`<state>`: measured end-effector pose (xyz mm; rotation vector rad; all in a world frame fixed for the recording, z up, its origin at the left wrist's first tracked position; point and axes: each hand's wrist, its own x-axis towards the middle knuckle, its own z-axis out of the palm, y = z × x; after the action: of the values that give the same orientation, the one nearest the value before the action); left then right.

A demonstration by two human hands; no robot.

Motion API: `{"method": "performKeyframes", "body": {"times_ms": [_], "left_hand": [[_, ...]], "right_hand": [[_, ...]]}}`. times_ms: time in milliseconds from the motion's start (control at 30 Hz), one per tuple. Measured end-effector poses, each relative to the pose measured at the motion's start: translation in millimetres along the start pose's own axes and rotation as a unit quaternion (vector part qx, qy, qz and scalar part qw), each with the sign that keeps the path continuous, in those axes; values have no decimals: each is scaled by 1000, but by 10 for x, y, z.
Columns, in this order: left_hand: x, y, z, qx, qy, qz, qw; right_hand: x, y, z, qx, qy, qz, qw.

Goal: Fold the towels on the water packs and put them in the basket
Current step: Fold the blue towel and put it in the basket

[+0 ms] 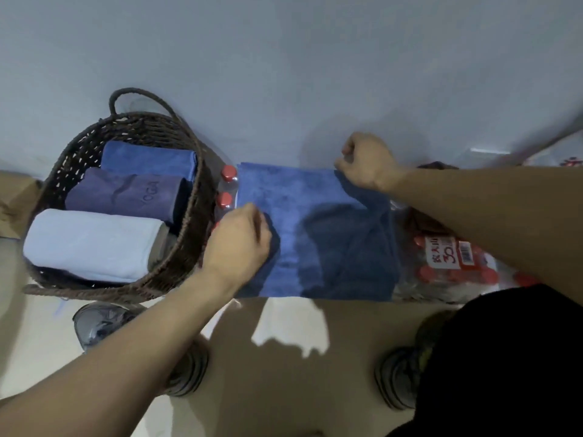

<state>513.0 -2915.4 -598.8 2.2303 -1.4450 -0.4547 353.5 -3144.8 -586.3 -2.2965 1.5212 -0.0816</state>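
**Both hands closed, arms reaching forward**

My left hand is curled knuckles up, fingers tucked under and pinched shut on cloth; its wrist is bent slightly, and the bare forearm runs back toward the lower left; my right hand is reached further out, balled into a loose fist with the thumb side up, gripping cloth at its far edge; that forearm comes in from the right, bare to the elbow; the two hands are well apart, right ahead of left.
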Motion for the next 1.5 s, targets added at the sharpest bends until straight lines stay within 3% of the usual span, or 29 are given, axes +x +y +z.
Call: {"method": "performKeyframes", "body": {"times_ms": [67,200,433,500,633,867,1067,1133,1233,1333,1433,1500], "left_hand": [[214,21,117,-16,23,47,998],[550,-156,415,59,-34,103,992],[614,-240,702,172,-44,106,978],[631,-227,691,181,-53,101,977],[617,-188,706,194,-59,86,975],[640,-218,723,203,-60,87,973],[658,-53,692,201,-95,40,974],[662,204,698,156,-60,19,986],[672,651,783,85,3,162,983],[810,1088,1021,54,-83,320,942],[1008,1335,1318,102,-157,331,925],[1099,1348,1483,168,-163,326,916]], "right_hand": [[-185,318,-153,5,-13,50,999],[-679,707,-284,94,-74,150,981],[-1480,831,46,120,-156,144,970],[-1571,818,227,105,-129,125,978],[-1657,768,526,130,-27,169,977],[-1824,814,572,224,56,253,940],[-1965,845,538,193,32,246,949],[-1975,868,533,192,29,239,951],[-2000,895,535,186,30,237,953],[-2061,921,584,191,34,236,952],[-2134,953,646,239,42,226,944],[-2185,970,707,305,34,215,927]]}}
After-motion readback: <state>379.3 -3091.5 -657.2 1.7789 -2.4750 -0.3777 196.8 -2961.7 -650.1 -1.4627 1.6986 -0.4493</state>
